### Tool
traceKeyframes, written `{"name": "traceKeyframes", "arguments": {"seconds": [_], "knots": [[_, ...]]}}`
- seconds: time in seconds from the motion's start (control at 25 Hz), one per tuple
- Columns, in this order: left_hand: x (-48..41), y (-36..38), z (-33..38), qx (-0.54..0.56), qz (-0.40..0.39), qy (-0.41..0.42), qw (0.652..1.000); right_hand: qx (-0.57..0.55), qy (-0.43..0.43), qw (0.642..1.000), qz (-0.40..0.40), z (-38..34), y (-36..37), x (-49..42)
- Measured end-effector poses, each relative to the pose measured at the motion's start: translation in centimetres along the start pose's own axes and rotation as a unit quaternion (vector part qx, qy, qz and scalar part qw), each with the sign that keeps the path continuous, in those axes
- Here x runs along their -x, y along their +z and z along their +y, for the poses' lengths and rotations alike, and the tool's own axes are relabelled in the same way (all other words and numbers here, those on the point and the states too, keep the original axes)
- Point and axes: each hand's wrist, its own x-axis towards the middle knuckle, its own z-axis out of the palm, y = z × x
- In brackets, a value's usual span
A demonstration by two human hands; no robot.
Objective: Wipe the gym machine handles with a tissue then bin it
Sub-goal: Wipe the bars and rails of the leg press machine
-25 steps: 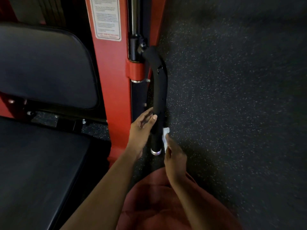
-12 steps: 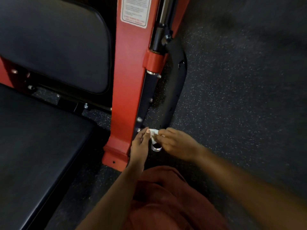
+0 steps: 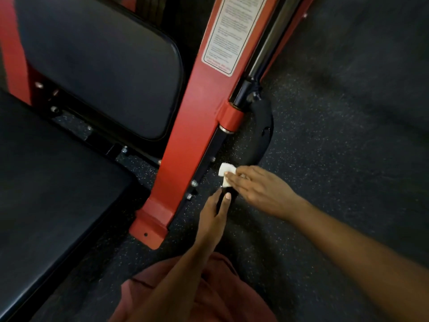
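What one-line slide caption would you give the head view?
Wiping down: the right hand holds a white tissue against the black machine handle while the left hand grips its lower end.

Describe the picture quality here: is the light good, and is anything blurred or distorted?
Head view: light is dim, so the black handle nearly merges with the dark floor; the white tissue is the brightest spot; the label print is too soft to read; the red frame appears tilted.
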Motion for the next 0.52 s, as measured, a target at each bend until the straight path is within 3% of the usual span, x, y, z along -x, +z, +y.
{"name": "traceKeyframes", "arguments": {"seconds": [0.12, 0.24, 0.4, 0.52], "knots": [[0.3, 0.2, 0.1, -0.009, 0.023, -0.006, 1.000, 0.028, 0.038, 0.999, 0.020, 3.6, -1.7, -1.1], [0.1, 0.2, 0.3, -0.024, 0.022, 0.006, 0.999, 0.036, 0.063, 0.997, 0.041, 2.4, -1.4, -0.5], [-0.3, 0.2, -0.2, -0.041, 0.027, 0.020, 0.999, -0.011, 0.052, 0.997, -0.059, -2.0, 0.1, 0.5], [-0.1, 0.2, -0.2, -0.053, 0.028, 0.028, 0.998, 0.023, -0.012, 0.995, -0.099, -0.1, -1.2, -0.4]]}}
